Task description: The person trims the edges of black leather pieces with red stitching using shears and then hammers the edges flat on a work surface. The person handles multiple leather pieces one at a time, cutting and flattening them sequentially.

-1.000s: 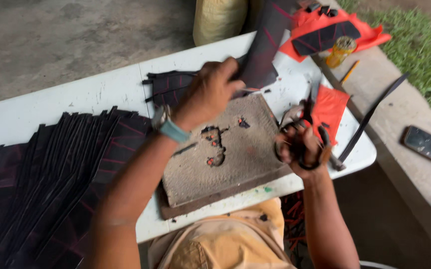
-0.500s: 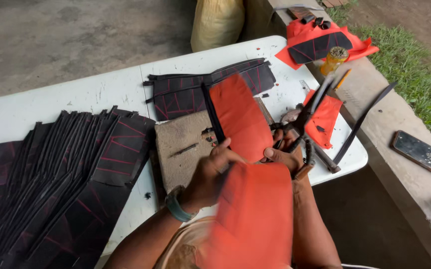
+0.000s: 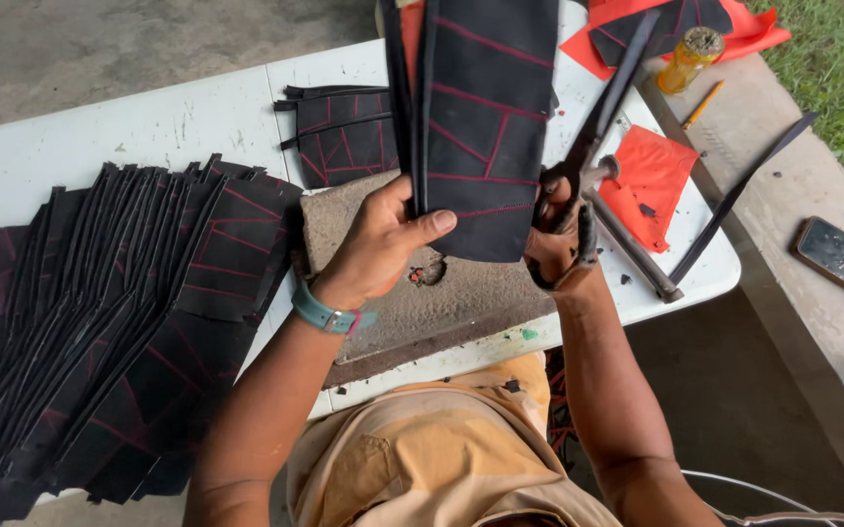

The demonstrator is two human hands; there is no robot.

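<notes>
White table [image 3: 197, 117] under all; black red-stitched panel [image 3: 485, 127] upright at upper centre, long axis vertical; left hand [image 3: 378, 244] pinching its lower left edge; right hand [image 3: 558, 244], lower right, clenched round scissors [image 3: 593, 137].

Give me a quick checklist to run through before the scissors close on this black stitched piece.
1. Left hand grips the black stitched piece firmly, thumb across its front: ok.
2. Right hand is through the handles of the scissors: ok.
3. Blades stand clear of the left hand's fingers: ok, they lie along the piece's right edge.
4. Blades open and set on the cut line: cannot tell, no line shows.
5. Stone slab under the hands is free for setting the piece down: ok, only small scraps on it.
6. Stack of finished pieces is out of the way: ok, it lies to the left.
</notes>
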